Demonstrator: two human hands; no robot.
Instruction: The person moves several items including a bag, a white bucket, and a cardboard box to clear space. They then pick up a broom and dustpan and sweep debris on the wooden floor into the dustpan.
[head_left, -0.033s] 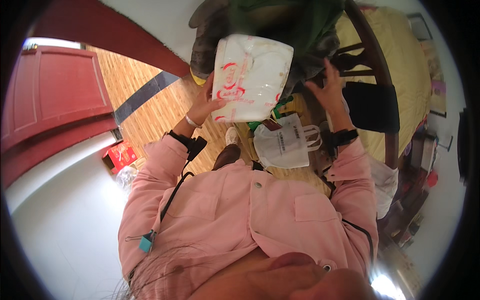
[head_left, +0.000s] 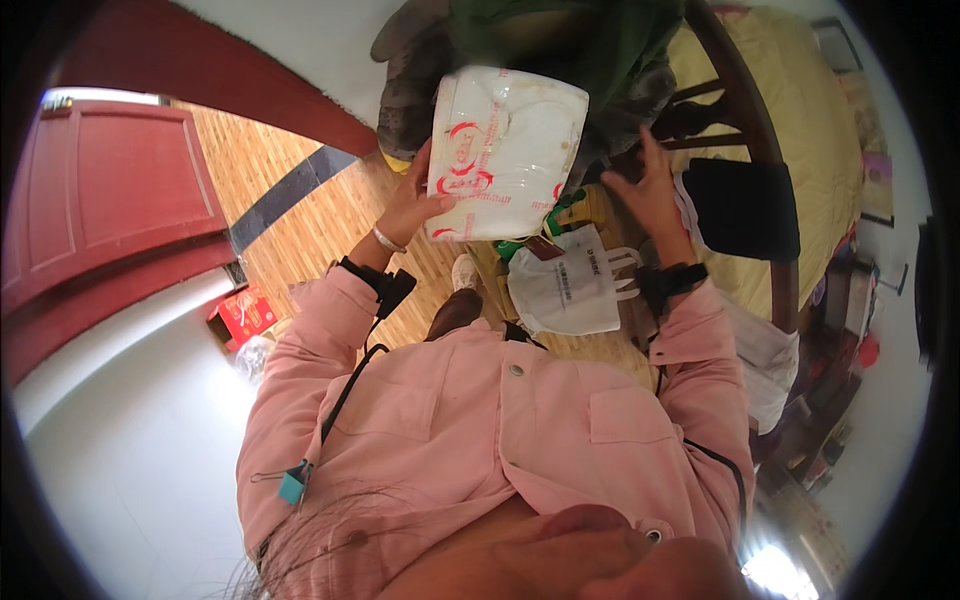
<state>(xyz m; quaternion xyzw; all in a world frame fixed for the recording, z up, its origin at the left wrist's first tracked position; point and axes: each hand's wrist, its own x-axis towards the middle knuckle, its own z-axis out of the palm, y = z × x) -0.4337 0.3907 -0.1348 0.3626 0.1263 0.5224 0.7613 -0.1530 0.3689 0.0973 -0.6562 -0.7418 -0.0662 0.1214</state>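
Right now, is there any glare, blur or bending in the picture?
In the head view, glare burns out a patch at the lower right, and the package has shiny streaks; in the head view too, the door and chair bow with the fisheye and black fills the corners; also in the head view, the green cloth looks dark and soft.

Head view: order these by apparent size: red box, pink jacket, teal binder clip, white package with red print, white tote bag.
Largest to smallest:
pink jacket
white package
white tote bag
red box
teal binder clip
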